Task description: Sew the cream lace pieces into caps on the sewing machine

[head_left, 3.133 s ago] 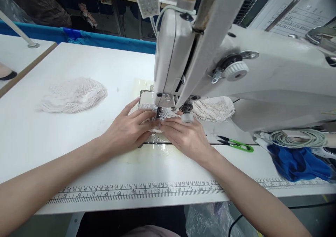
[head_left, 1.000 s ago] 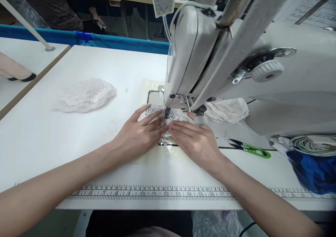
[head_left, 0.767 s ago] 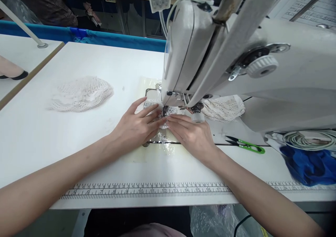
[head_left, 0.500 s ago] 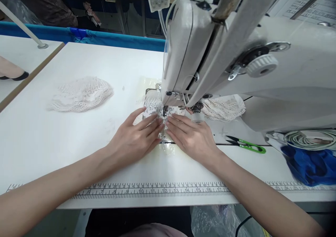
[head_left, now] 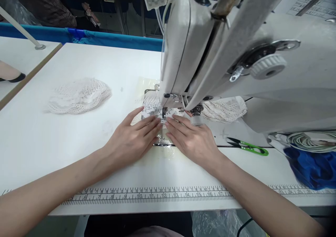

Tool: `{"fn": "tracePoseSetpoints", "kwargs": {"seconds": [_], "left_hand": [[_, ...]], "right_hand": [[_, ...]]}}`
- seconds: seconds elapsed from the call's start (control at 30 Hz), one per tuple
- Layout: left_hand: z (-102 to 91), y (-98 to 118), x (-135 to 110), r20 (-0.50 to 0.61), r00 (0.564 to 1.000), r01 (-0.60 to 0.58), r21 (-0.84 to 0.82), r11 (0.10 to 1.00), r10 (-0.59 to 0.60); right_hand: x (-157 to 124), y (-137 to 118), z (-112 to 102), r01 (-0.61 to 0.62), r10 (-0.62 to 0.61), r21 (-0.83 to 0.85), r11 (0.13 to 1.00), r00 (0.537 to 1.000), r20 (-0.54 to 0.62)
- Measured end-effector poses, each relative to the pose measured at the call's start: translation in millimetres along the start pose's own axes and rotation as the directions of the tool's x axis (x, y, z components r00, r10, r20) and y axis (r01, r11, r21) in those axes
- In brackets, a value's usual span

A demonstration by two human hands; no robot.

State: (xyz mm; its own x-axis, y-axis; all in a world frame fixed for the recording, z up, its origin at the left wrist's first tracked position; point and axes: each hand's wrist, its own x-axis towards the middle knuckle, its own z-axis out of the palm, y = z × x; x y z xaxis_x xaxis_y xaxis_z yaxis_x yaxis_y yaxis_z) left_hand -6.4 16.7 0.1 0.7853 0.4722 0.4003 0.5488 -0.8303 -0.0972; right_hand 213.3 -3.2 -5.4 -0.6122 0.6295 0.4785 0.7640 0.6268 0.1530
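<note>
A white lace piece (head_left: 152, 104) lies under the presser foot (head_left: 164, 113) of a sewing machine (head_left: 176, 44). My left hand (head_left: 132, 135) rests flat on the lace and the bed left of the foot, fingers stretched out, thumb apart. On the other side, my right hand (head_left: 193, 139) lies flat with its fingers extended, the tips on the lace close to the foot. Both hands are open and press on the fabric without gripping it. The machine head hides part of the lace and the needle area.
Folded white lace (head_left: 78, 96) lies on the table at left, and more lace (head_left: 224, 109) behind the machine head. Green thread snips (head_left: 248, 147), a blue cloth (head_left: 312, 167) and coiled cord (head_left: 312, 141) are at right. A printed ruler (head_left: 152, 195) runs along the front edge.
The lace's near edge between my hands has shifted slightly away from me, toward the presser foot. My hands keep almost the same pose. The camera view has shifted a little.
</note>
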Motion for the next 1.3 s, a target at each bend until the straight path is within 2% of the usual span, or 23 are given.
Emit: {"fn": "tracePoseSetpoints", "kwargs": {"seconds": [0.27,0.47,0.6,0.9,1.3], "left_hand": [[7.2,-6,2,-0.046,0.999,0.002,0.009,1.0,-0.002],[8.8,-9,3,-0.002,0.999,0.052,-0.043,0.998,-0.052],[9.1,-10,5,0.007,0.999,0.05,-0.029,0.998,-0.049],[10.5,-13,4,0.018,0.996,0.086,-0.099,0.991,-0.085],[9.1,-12,5,-0.037,0.997,0.064,-0.043,0.997,-0.066]], "right_hand": [[2,3,5,-0.033,0.033,-0.007,0.999,0.999,0.022],[4,4,4,-0.091,0.085,0.067,0.994,0.993,0.087],[5,4,5,-0.095,0.091,0.041,0.995,0.991,0.101],[6,6,8,-0.091,0.088,0.027,0.995,0.991,0.1],[8,5,5,-0.078,0.081,-0.044,0.996,0.994,0.077]]}}
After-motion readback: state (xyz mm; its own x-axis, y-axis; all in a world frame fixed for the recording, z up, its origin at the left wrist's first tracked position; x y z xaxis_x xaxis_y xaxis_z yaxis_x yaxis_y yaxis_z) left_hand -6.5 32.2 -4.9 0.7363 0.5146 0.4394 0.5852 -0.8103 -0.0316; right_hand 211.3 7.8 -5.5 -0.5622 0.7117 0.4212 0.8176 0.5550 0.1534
